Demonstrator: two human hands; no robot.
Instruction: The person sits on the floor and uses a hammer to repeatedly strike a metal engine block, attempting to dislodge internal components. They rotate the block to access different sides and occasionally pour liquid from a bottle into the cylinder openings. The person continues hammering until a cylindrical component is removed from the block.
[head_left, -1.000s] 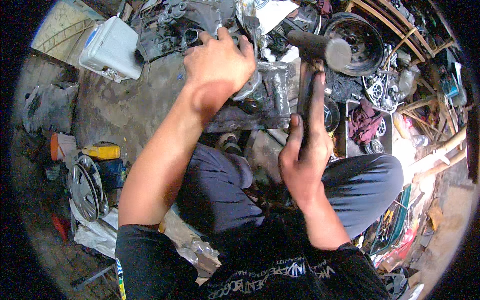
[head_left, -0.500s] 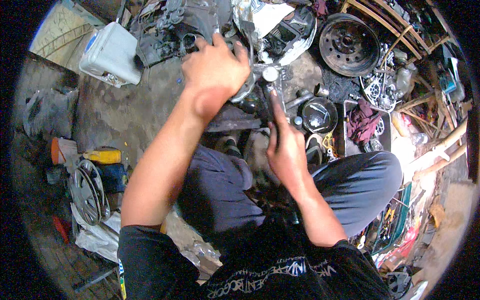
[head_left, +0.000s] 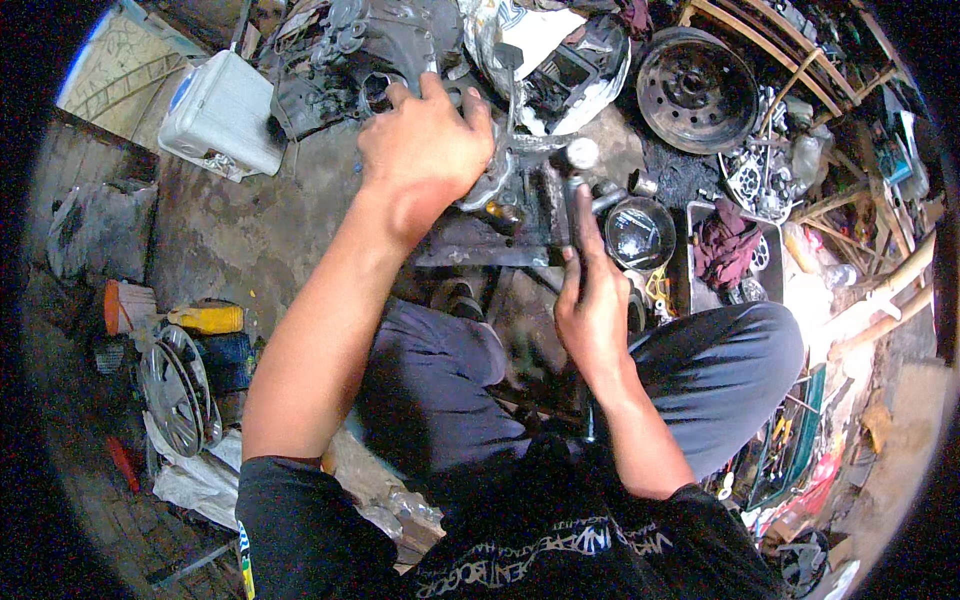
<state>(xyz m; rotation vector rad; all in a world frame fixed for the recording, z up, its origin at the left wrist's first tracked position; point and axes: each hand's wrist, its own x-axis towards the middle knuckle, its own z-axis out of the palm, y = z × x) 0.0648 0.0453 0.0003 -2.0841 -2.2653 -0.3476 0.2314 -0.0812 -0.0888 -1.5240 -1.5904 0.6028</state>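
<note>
Shirt (head_left: 565, 520) and grey-blue trousers (head_left: 725, 380) lie nearest, on a clock centred on the view: black cloth at six, parted knees at four and seven, probably spread to leave working room between. At three o'clock the right hand (head_left: 595, 315) grips a hammer (head_left: 582, 154), most fingers folded round the handle and the index finger laid straight along it, perhaps to steady its aim. The hammer's pale, round head sits at one o'clock; whether it touches the metal beside it is unclear.

A low metal base (head_left: 480, 253) lies at twelve. A round bowl (head_left: 671, 245) stands at two, with a grey tray (head_left: 692, 260) just beyond it holding a maroon cloth (head_left: 728, 245), both seemingly kept within the right arm's reach.

Farther out, at eleven, the left hand (head_left: 425, 150) lies palm down over a grey metal part (head_left: 487, 187), fingers somewhat spread and bent forward, likely to brace it; the hand hides how firmly they close. Beyond lies a dark metal assembly (head_left: 390, 45). A pale box (head_left: 225, 110) stands at ten, and a black wheel (head_left: 697, 90) lies flat between one and two.
</note>
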